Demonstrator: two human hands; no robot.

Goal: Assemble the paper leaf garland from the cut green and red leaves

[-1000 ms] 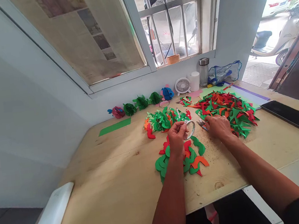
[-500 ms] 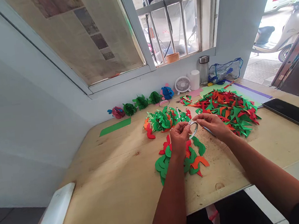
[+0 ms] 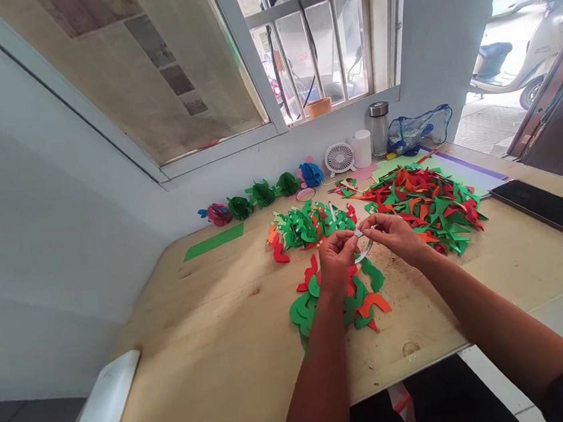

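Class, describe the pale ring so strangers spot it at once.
On the wooden table, find where the left hand and right hand nearly meet. The ring shows between them: curved and pale, unlike the green, red and orange paper nearby.

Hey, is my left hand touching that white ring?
Touching. The head view shows the left hand holding the white ring, its edge against the fingers.

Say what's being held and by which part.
A tape roll, by its top edge, in the left hand; the right hand meets that edge too, grip unclear.
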